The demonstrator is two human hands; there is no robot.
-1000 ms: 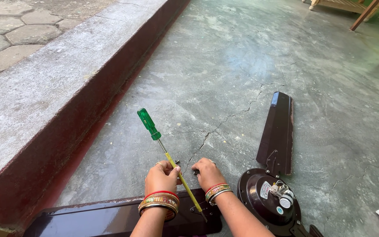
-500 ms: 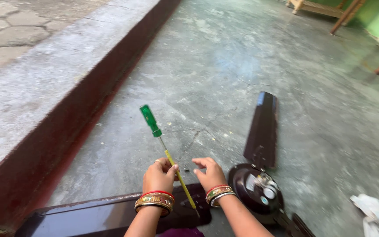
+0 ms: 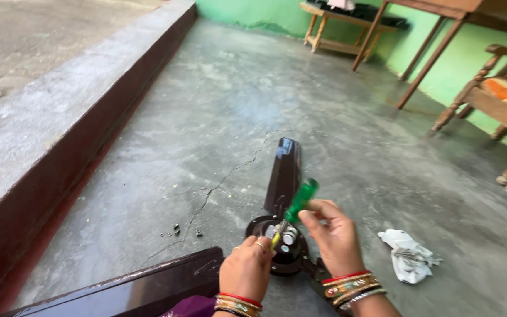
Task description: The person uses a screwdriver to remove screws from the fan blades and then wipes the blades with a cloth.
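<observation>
The screwdriver (image 3: 296,206) has changed hands: a second ago the left hand (image 3: 246,271) held its shaft with the green handle pointing away over the floor; now the right hand (image 3: 334,236) pinches the handle between fingertips and thumb, tilted over the fan hub (image 3: 284,245). The left hand, loosely curled, steadies the yellow shaft by the tip, just above the hub. So the work seems to have moved from the near blade (image 3: 142,287) to the hub. Small screws (image 3: 178,229) lie loose on the floor (image 3: 218,111); a rag (image 3: 407,256) lies right of the hub

You're over a cracked grey concrete floor (image 3: 347,117); a raised kerb (image 3: 60,147) runs along its left edge, and wooden furniture (image 3: 488,100) stands against the green wall (image 3: 253,12).
</observation>
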